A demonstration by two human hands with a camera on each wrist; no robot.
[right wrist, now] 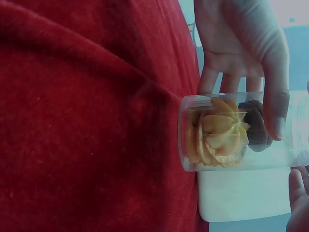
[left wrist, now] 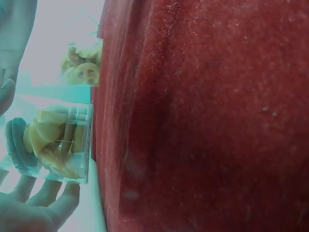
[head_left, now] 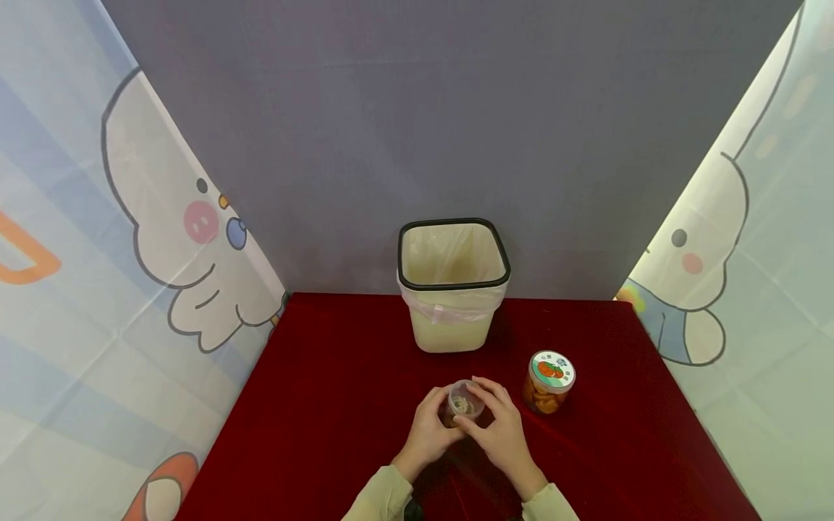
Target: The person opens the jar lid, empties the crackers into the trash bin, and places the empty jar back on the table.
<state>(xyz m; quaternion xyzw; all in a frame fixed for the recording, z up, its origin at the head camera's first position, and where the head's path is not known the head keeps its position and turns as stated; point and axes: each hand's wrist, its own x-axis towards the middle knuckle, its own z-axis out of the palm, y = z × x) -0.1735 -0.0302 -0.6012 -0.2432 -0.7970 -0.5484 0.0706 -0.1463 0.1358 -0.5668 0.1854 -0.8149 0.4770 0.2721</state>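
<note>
Low over the red cloth, a clear plastic jar (head_left: 461, 407) of cookies is held between both hands. My left hand (head_left: 430, 433) grips its side, with the thumb across the wall in the right wrist view. Fingers and thumb of my right hand (head_left: 500, 427) curve round the jar's top end, whose ridged edge shows at the right of that view. Through the wall show pale swirled cookies (right wrist: 223, 130) and a dark brown cookie (right wrist: 256, 124). To the right of my right hand stands a second cookie jar (head_left: 546, 398) with a printed lid (head_left: 552, 371).
A cream bin (head_left: 451, 333) with a black rim and a plastic liner stands behind the hands. Red cloth (head_left: 326, 405) covers the table. A grey panel (head_left: 456, 130) rises at the back, and cartoon-printed curtains (head_left: 85, 304) hang at both sides.
</note>
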